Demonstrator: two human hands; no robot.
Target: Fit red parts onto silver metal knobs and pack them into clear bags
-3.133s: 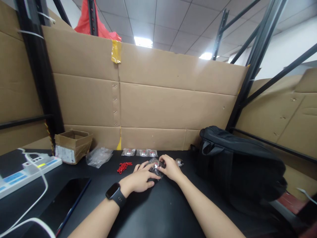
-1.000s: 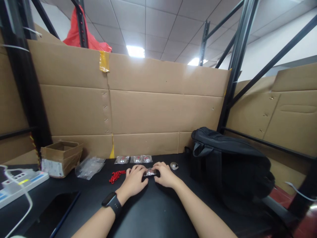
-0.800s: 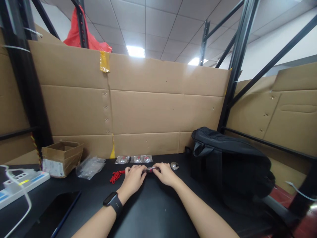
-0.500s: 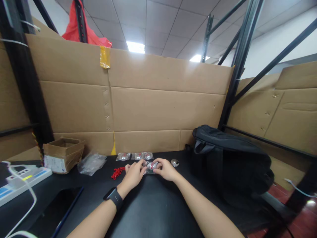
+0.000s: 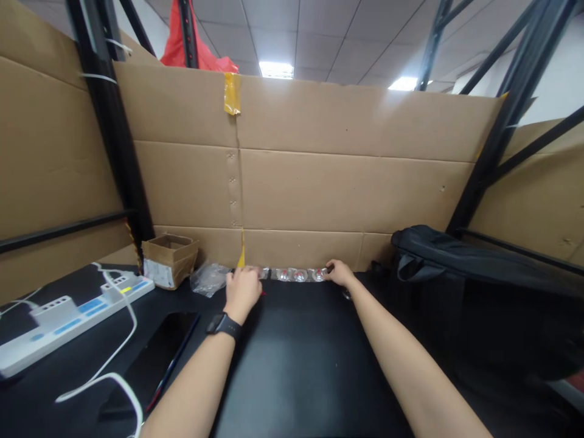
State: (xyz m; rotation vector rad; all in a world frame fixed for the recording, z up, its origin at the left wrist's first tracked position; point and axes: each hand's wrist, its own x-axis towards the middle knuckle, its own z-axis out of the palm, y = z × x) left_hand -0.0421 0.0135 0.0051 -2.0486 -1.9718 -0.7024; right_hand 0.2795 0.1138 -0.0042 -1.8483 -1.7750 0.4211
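1. Cardboard wall (image 5: 347,188) is filling the back of the view, and the camera is now sitting closer to it than a moment ago.
2. Black bench (image 5: 292,365) is carrying everything. The black bag (image 5: 456,261) is lying at its right end, unmoved.
3. Power strip (image 5: 68,310), cardboard box (image 5: 170,260) and clear plastic bag (image 5: 208,278) are staying put on the left.
4. Left hand (image 5: 241,289) and right hand (image 5: 340,274) are no longer working together mid-bench. They are now spreading apart and reaching to the foot of the wall.
5. Row of packets (image 5: 292,275) is lying along the wall's foot between the hands, with the left hand at its left end and the right hand touching its right end. It is looking one packet longer, so the packet handled earlier has probably joined it.
6. Both hands are lying low with fingers forward. I cannot tell whether either is pinching a packet or only touching one.
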